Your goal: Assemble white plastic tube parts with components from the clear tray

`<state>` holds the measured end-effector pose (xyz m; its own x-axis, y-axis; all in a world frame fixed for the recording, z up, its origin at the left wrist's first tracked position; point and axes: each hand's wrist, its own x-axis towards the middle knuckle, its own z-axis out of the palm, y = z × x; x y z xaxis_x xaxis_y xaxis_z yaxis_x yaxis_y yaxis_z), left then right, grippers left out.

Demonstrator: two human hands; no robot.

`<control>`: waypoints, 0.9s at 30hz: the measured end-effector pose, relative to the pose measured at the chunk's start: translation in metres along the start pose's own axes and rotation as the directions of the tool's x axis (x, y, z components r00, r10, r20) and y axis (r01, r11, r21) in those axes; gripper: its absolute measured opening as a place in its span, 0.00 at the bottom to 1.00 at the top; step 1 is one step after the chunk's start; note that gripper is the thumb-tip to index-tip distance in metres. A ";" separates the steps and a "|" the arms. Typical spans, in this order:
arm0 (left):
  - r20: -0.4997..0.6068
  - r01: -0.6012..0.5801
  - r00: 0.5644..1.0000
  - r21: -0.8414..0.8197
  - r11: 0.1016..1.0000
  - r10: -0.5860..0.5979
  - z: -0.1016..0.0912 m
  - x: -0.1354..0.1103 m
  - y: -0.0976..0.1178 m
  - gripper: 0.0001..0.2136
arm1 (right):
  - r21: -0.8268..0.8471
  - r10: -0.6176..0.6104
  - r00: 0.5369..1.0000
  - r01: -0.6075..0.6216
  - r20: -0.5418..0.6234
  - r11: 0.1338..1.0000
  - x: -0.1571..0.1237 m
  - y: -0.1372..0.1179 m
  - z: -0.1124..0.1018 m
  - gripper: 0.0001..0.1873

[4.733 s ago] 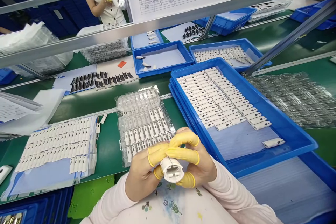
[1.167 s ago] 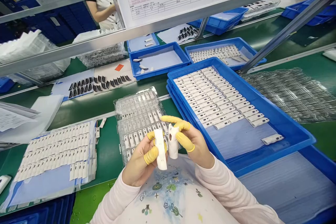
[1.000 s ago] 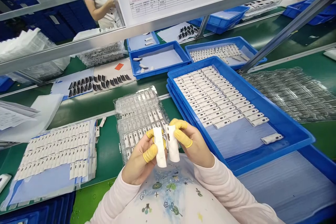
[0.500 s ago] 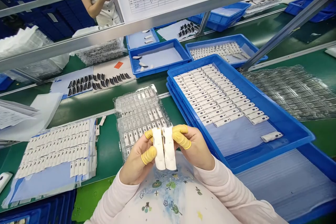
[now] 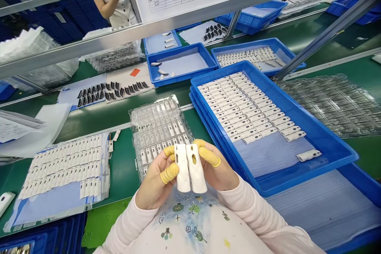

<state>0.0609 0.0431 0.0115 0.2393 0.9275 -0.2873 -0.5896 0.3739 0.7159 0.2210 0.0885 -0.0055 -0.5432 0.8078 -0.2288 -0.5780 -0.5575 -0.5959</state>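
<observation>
**INSPECTION NOTE: 2 pcs in hand, front tray part-filled**

My L hand (image 5: pixel 156 180) is closed on a white plastic pc (image 5: pixel 182 168). My R hand (image 5: pixel 214 168) is closed on a 2nd white pc (image 5: pixel 195 174). Both hands wear yellow finger cots (image 5: pixel 209 156). The 2 pcs stand upright side by side, touching, w/ their slots and holes facing me.

Just beyond my hands is a clear blister tray (image 5: pixel 160 127), w/ white pcs visible in its near pockets. Far pockets are hard to read through the plastic. To its L, a blue sheet (image 5: pixel 35 210) carries tight rows of white pcs.

To the R, the front blue tray (image 5: pixel 327 166) has packed rows (image 5: pixel 247 107) across its far part. Its near part shows bare liner, w/ 1 loose pc (image 5: pixel 308 155) lying apart. Not counted.

Farther up, a 2nd blue tray (image 5: pixel 279 43) holds more rows (image 5: pixel 247 56), and a smaller blue tray (image 5: pixel 184 77) holds only a few pcs (image 5: pixel 159 71). Black pcs (image 5: pixel 111 91) lie in rows on a sheet. Far R is a pile of clear blister trays (image 5: pixel 333 105), no white pcs seen in it.
</observation>
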 end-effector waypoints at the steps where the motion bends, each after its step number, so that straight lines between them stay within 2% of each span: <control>1: -0.001 -0.008 1.000 0.006 1.000 0.008 0.001 0.000 0.000 0.19 | 0.030 0.007 1.000 -0.007 0.005 1.000 0.001 0.001 -0.001 0.20; 4: -0.014 -0.046 0.999 0.029 0.999 0.046 0.002 0.000 0.001 0.18 | 0.065 0.014 1.000 -0.015 0.017 0.998 0.002 0.002 -0.001 0.20; 13: -0.041 -0.128 0.990 0.110 0.986 0.133 -0.003 -0.003 -0.003 0.17 | 0.024 0.009 1.000 -0.009 0.025 1.000 0.002 0.001 -0.001 0.21; 23: -0.061 -0.180 0.980 0.157 0.971 0.191 -0.003 -0.002 -0.004 0.15 | 0.129 -0.024 0.994 0.010 0.103 0.992 0.004 0.008 -0.004 0.18; 27: -0.114 -0.231 0.960 0.197 0.953 0.256 -0.001 0.000 -0.004 0.12 | 0.096 -0.035 0.991 0.022 0.131 0.995 0.006 0.011 -0.002 0.18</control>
<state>0.0629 0.0418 0.0078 -0.0097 0.9862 -0.1651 -0.4654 0.1417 0.8737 0.2124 0.0876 -0.0150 -0.5980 0.7946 -0.1046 -0.6458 -0.5550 -0.5243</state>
